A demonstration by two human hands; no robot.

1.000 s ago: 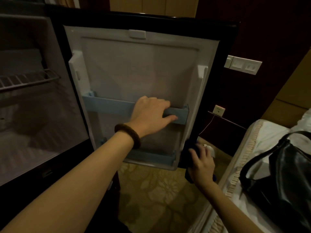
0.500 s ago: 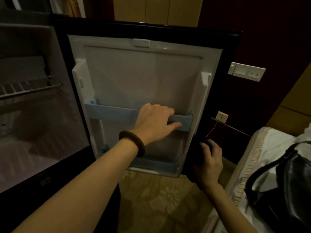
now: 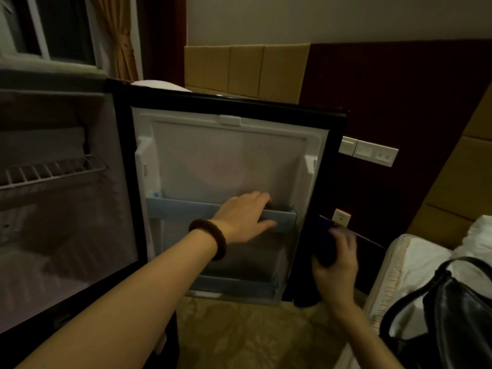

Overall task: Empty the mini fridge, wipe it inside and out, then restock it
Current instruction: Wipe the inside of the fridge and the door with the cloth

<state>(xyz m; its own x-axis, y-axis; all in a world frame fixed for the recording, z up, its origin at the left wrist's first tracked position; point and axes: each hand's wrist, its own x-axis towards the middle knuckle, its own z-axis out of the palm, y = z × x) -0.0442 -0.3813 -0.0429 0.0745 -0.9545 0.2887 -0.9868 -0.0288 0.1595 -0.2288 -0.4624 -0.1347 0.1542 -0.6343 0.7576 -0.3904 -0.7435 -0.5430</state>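
Dim hotel-room light fell over patterned carpet [image 3: 255, 339], with a bed [image 3: 426, 265] to the right of our hands and the mini fridge [image 3: 66, 235] standing open and bare inside, its wire shelf [image 3: 53, 169] holding nothing. We judged the step in hand to be wiping the door [image 3: 226, 161] along its edge. Our left hand [image 3: 245, 217] lay draped over the pale blue door rack [image 3: 181, 209], fingers curled over its top rim and thumb spread below, a loose bracing grip rather than a clench, just above the brown bracelet [image 3: 213, 235] on that wrist. Our right hand [image 3: 336, 267], lower and to the right of the left, was closed around a dark cloth [image 3: 323, 243] pressed against the door's black outer edge; the blur kept us from telling how tightly. To do this well, we thought the left hand should steady the door against swinging while the cloth ran the full edge and the white gasket beside it, top to bottom, in overlapping strokes. We would then fold the cloth to a fresh face before doing the rack and the lower bin [image 3: 234, 283] beneath the left hand. A black bag [image 3: 452, 315] sat on the bed, well to the right of the cloth hand.
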